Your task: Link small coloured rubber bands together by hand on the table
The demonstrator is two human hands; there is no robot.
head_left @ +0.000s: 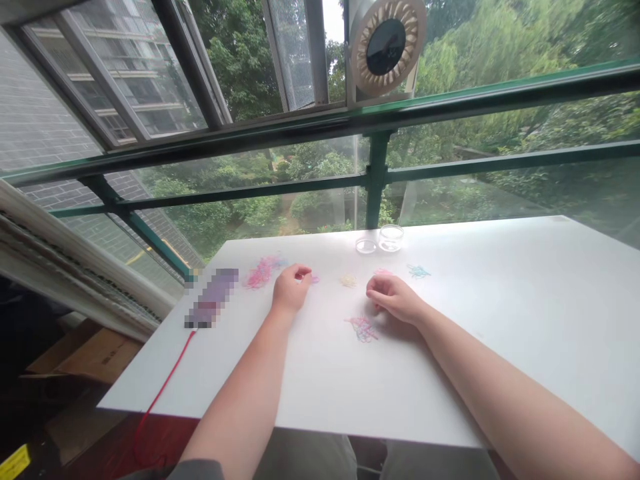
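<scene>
Several loose piles of thin, coloured pieces that look like small rubber bands lie on the white table. My left hand (291, 288) is curled, its thumb and fingertips together beside a small purple pile (314, 280). A larger pink pile (260, 273) lies to its left. My right hand (393, 298) is bent in a pinch just above a mixed pink and blue pile (363, 329). Partly behind that hand shows a pink pile (383, 272). A pale yellow pile (348, 281) lies between the hands, a light blue pile (419, 271) farther right. What the fingertips hold is too small to see.
Near the far edge of the white table (500, 280) stand a clear round container (391, 239) and a clear round lid (366, 246). A blurred-out phone-like object (213, 298) with a red cable (167, 387) lies at left. A green railing (377, 180) runs behind the table.
</scene>
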